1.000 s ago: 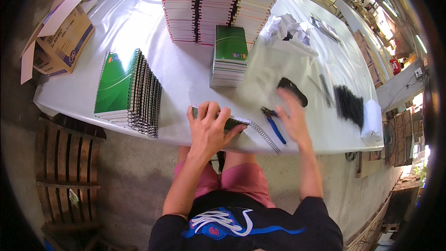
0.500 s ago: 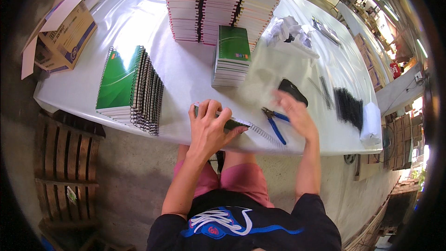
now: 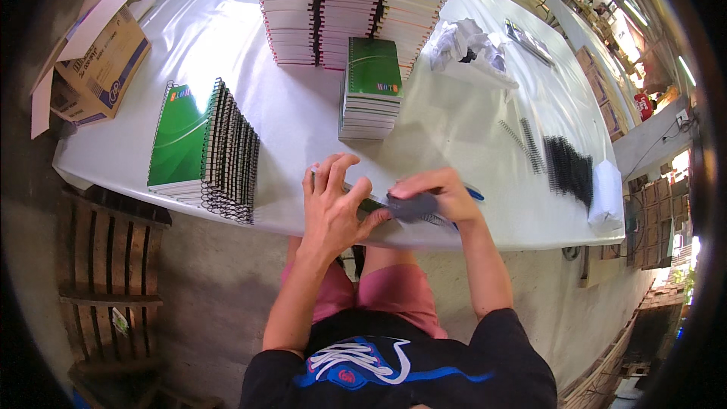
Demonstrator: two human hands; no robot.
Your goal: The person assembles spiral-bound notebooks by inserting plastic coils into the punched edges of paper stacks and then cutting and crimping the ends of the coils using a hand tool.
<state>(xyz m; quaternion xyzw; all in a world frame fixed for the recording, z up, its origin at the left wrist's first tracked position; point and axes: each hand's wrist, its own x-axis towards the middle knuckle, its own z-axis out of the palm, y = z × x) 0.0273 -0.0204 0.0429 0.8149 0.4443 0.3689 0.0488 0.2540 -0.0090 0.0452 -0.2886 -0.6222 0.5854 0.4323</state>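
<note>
At the table's front edge my left hand [image 3: 333, 195] is closed on a green-covered notebook [image 3: 369, 204], held on edge with its long side up. My right hand [image 3: 443, 191] grips a dark, oblong, palm-sized object [image 3: 413, 207] against the notebook's right end; motion blurs it, so its exact kind is unclear. A spiral binding wire [image 3: 435, 220] sticks out from that end, partly covered by the dark object. Beneath my right hand lie blue-handled pliers [image 3: 475, 193], mostly hidden, with one handle tip showing.
Left of my hands lies a pile of spiral-bound green notebooks [image 3: 180, 140]. Ahead are a short stack of green notebooks [image 3: 371, 91] and tall book stacks [image 3: 288, 15]. Black binding coils [image 3: 568, 170], crumpled plastic [image 3: 466, 49] and an open cardboard box [image 3: 102, 68] sit farther out.
My right hand has picked up the black object from the table and brought it left to the notebook's end. My left hand keeps hold of the notebook.
</note>
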